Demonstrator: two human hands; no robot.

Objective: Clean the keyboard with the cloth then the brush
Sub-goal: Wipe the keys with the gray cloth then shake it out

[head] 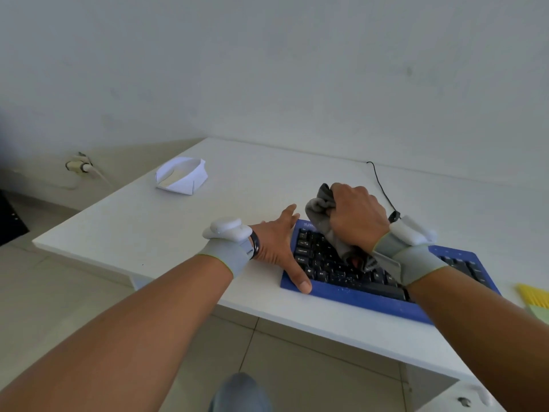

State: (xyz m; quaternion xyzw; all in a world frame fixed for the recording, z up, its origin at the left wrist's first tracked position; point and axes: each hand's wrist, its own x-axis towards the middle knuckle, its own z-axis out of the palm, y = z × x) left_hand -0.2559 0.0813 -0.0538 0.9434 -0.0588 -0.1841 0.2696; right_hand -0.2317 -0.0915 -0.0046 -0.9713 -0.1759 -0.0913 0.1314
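Note:
A blue keyboard (350, 294) with black keys lies near the front edge of the white table (166, 233). My right hand (356, 217) grips a bunched grey cloth (322, 214) and presses it down on the keys at the keyboard's left half. My left hand (279, 245) lies flat with straight fingers against the keyboard's left end, thumb on its front corner. A brush (534, 297) with yellow bristles shows at the right edge of the picture, partly cut off.
A folded white paper tray (181, 175) sits at the table's back left. The keyboard's black cable (381, 185) runs toward the wall. A wall socket with a plug (78, 166) is low on the left. Tiled floor lies below the table's front edge.

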